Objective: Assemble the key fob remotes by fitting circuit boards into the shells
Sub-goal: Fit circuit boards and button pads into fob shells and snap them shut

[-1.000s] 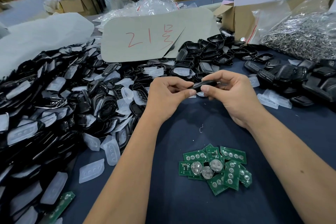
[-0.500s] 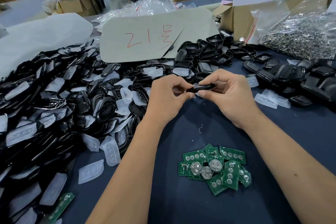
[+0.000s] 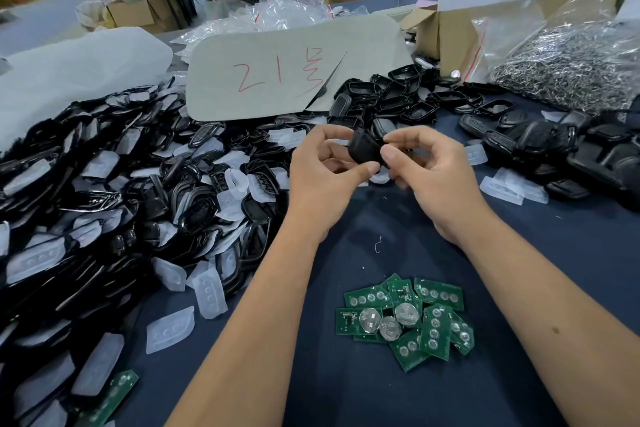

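Note:
Both hands hold one black key fob shell (image 3: 364, 149) above the dark blue table (image 3: 346, 392). My left hand (image 3: 322, 166) pinches its left end with thumb and fingers. My right hand (image 3: 426, 170) pinches its right end with thumb and forefinger. The shell is tilted, its dark outer face toward me; what is inside it is hidden. A small heap of green circuit boards (image 3: 405, 319) with round silver cells lies on the table between my forearms. One more green board (image 3: 110, 399) lies at the lower left.
A large pile of black shells and clear rubber button pads (image 3: 104, 204) fills the left side. More black shells (image 3: 398, 97) lie behind my hands, and assembled fobs (image 3: 554, 146) at right. A card marked in red (image 3: 277, 73), a carton and a bag of metal rings (image 3: 571, 62) stand behind.
The shell has turned from lying flat and edge-on between my fingers to a tilted pose showing its broad dark face. Both hands have lifted slightly and stayed together.

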Demonstrator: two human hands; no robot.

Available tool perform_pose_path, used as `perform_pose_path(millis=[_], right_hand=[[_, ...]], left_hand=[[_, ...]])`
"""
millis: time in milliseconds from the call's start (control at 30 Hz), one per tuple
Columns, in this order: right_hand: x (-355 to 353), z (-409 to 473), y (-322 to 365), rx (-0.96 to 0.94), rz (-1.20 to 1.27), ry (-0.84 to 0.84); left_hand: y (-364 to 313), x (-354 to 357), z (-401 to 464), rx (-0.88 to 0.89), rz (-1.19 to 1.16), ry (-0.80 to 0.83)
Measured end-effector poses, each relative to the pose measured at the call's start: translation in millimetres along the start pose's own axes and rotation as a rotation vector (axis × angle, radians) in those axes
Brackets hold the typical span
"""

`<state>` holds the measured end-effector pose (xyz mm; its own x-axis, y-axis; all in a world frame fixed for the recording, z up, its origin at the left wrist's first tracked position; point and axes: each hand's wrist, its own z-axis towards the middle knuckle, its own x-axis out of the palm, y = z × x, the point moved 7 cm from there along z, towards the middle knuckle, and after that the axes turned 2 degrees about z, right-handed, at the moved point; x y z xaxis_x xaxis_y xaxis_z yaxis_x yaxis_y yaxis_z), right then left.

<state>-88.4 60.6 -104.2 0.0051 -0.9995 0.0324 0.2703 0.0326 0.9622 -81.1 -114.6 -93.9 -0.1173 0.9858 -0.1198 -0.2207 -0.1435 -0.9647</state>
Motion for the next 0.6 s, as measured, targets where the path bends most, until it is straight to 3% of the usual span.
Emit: perform_pose_path(millis=[233,600], right_hand=[[3.6,1.3,-5.9,0.086,0.06,0.055],[3.2,-1.9,-4.0,0.085,-0.009,0.039]], left_hand=[[9.1,14.2,-5.6,-0.194,-0.417,0.14],[14.1,19.4,-7.7,-0.254,-0.477,0.204]])
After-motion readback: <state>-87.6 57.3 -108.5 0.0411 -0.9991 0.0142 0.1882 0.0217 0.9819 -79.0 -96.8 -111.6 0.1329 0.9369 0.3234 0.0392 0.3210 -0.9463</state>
